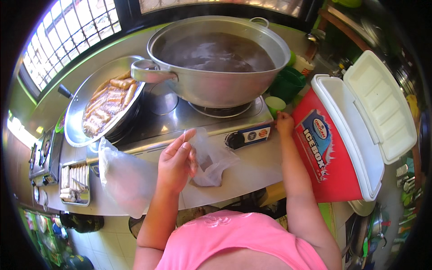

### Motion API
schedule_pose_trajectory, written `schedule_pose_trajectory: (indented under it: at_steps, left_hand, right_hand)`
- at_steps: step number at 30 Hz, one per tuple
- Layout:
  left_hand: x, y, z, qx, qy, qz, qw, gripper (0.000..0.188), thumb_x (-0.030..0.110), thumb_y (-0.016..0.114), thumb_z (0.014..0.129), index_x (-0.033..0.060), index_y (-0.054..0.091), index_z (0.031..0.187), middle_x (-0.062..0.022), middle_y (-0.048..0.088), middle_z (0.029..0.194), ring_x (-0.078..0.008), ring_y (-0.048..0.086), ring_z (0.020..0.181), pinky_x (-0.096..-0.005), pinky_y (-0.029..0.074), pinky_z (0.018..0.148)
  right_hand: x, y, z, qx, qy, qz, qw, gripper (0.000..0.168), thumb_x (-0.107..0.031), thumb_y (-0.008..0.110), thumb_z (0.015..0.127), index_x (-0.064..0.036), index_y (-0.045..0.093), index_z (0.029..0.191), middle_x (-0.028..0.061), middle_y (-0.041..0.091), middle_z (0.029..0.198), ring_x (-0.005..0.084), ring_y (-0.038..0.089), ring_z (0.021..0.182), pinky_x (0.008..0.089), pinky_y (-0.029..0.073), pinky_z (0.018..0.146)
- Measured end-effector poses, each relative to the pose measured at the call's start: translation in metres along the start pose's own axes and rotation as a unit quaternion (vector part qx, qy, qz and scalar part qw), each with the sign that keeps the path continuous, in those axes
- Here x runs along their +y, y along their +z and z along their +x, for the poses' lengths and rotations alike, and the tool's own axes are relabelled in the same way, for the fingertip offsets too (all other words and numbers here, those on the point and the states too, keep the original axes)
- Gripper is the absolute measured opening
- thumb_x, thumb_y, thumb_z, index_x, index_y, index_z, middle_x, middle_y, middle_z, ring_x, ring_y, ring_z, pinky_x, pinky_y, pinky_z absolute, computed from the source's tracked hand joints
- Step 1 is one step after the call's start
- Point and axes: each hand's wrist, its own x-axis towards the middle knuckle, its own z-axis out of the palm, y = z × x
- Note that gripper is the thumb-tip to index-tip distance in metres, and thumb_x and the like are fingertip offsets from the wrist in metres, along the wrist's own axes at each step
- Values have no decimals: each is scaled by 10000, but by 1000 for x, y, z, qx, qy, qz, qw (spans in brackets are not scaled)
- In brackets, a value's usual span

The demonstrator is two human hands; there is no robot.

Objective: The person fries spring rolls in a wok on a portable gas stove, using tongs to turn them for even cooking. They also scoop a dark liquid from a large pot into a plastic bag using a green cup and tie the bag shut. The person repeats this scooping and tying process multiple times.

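My left hand (179, 158) pinches a thin clear plastic bag (212, 162) above the counter's front edge. The bag hangs to the right of the fingers. My right hand (285, 123) is at the near side of a light green plastic cup (275, 103), its fingers closed at the cup's edge; the exact grip is partly hidden. A large aluminium pot (219, 87) of dark brown liquid stands on the gas stove (162, 121), behind both hands. Left of it, fried rolls (109, 101) lie in bubbling oil in a wide metal pan (76, 118).
A red Orocan ice box (324, 148) with its white lid (381, 108) raised stands close to my right forearm. Another plastic bag (125, 175) hangs over the counter edge. A metal tray (76, 199) holds several uncooked rolls. Behind the cup stands a dark green container (288, 82).
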Motion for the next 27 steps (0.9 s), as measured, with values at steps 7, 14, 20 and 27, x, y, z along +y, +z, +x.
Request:
schedule_pose_trajectory:
  at_steps: [7,14,20,27]
  left_hand:
    - [4,-6,-3,20,5,7,1000,350,105,444,916,-23,456,1242,-19,524,667,-84,479,423,-191,390,385]
    - [12,-2,-2,-4,-1,179,984,325,83,480,886,-13,505,1196,-12,519,637,-94,501,457,-211,392,414]
    - [17,10,-9,-100,403,657,629,441,159,674,736,-9,534,1120,-50,539,695,-155,570,658,-298,440,560]
    - [-49,-42,-6,-95,222,358,902,971,381,852,488,16,403,1268,-108,529,1118,-235,508,1031,-354,379,899]
  right_hand:
    - [-75,-64,-99,-116,-93,21,989,352,-227,638,806,-38,570,1095,84,619,728,143,590,608,280,468,566]
    - [-197,-31,-209,-439,-189,227,848,704,-196,714,728,-40,363,1318,156,607,920,242,605,794,332,474,726]
    - [-247,-38,-193,-490,-320,144,798,416,-242,670,736,-52,544,1085,168,622,809,337,603,759,356,475,670]
    - [-277,-54,-184,-402,-521,60,750,166,-84,615,648,-100,646,811,103,616,711,298,595,662,371,472,587]
